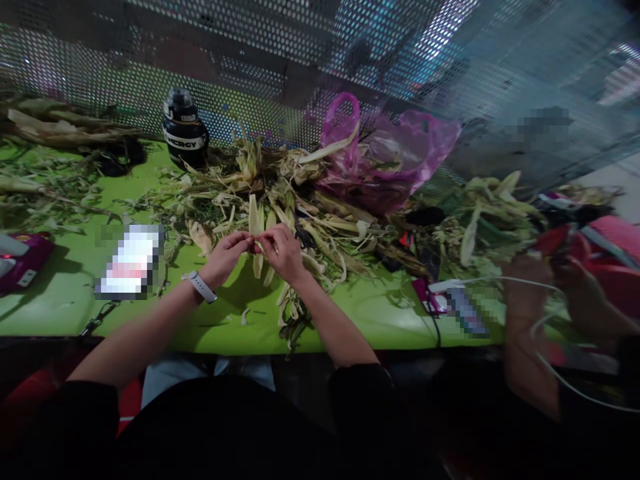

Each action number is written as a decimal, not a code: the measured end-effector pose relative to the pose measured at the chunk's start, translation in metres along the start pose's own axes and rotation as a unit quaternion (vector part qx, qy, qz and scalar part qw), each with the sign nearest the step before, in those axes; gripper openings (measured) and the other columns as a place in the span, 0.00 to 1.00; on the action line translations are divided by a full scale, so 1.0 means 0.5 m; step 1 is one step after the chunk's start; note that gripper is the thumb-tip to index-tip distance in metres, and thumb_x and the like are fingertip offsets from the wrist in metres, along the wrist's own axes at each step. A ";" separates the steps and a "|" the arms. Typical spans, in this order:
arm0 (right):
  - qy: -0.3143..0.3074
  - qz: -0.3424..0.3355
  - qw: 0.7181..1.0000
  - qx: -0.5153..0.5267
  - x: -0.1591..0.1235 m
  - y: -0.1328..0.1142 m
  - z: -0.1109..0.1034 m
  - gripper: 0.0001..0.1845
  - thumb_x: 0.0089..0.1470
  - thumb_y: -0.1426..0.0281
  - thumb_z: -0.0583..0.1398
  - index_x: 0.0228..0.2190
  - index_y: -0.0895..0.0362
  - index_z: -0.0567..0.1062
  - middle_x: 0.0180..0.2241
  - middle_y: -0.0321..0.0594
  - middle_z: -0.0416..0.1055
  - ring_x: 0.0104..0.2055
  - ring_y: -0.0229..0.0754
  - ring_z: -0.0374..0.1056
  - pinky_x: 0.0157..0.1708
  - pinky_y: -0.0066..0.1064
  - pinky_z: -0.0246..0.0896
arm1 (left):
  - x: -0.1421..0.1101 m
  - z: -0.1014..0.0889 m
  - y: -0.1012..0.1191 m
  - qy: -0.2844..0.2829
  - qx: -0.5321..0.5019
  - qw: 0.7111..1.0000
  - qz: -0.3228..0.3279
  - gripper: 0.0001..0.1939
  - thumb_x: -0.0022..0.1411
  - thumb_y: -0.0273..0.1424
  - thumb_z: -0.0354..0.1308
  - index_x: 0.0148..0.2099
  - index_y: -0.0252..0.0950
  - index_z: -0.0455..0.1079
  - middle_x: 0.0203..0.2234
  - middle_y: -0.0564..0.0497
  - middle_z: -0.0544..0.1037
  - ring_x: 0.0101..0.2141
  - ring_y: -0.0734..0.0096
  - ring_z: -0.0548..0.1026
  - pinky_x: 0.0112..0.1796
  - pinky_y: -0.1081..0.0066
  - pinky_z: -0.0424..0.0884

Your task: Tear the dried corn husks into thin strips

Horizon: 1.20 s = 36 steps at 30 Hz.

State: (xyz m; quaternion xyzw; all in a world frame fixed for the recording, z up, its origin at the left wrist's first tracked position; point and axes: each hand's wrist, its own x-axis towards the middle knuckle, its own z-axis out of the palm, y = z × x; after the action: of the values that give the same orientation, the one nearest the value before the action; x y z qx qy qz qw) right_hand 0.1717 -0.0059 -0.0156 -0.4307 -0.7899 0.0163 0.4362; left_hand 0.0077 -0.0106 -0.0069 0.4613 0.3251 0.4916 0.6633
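My left hand (226,259), with a pale watch band at the wrist, is closed in a pinch over the green tabletop (240,337). Fingertip to fingertip with it, my right hand (284,256) is pinched as well. Between them stands a long, flat, pale yellow-green plant strip (254,217) that looks like a husk leaf. Its upper end rises above my fingers and its lower end hangs below them. Just beyond the hands spreads a heap of similar pale strips and stalks (330,230). My fingers hide the exact spot where the strip is gripped.
A dark bottle (185,133) and a pink plastic bag (400,157) stand at the back by a perforated metal screen (280,80). A lit phone (131,261) lies to the left. At right are another phone (467,312), a white cable and a co-worker's hands (530,287).
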 end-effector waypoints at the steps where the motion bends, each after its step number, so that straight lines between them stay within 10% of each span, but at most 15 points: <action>1: 0.002 0.008 1.000 0.011 -0.001 0.000 0.000 0.09 0.61 0.63 0.54 0.34 0.55 0.69 0.34 0.42 0.68 0.37 0.40 0.66 0.36 0.30 0.63 | 0.000 0.000 -0.001 -0.005 0.029 0.999 0.014 0.09 0.56 0.35 0.60 0.32 0.33 0.72 0.26 0.51 0.76 0.31 0.73 0.73 0.40 0.71 0.67; 15: -0.040 0.017 0.998 0.046 -0.004 0.014 0.008 0.11 0.59 0.63 0.56 0.38 0.57 0.71 0.32 0.39 0.69 0.30 0.36 0.65 0.31 0.27 0.62 | 0.006 -0.003 -0.009 -0.008 0.137 0.990 0.044 0.10 0.57 0.35 0.56 0.29 0.33 0.69 0.23 0.52 0.73 0.28 0.73 0.69 0.35 0.72 0.66; 36: 0.001 -0.060 0.997 -0.040 -0.001 0.011 0.000 0.09 0.60 0.64 0.56 0.35 0.52 0.75 0.34 0.42 0.69 0.39 0.42 0.66 0.37 0.32 0.64 | 0.006 -0.006 -0.002 0.019 -0.118 0.988 -0.095 0.06 0.52 0.31 0.59 0.29 0.33 0.68 0.20 0.52 0.75 0.25 0.75 0.72 0.35 0.73 0.68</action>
State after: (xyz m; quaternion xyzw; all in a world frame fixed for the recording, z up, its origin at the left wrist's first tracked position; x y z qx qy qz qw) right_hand 0.1755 -0.0028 -0.0182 -0.3993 -0.8141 -0.0415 0.4196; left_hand 0.0065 -0.0069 -0.0090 0.3378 0.3198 0.4697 0.7504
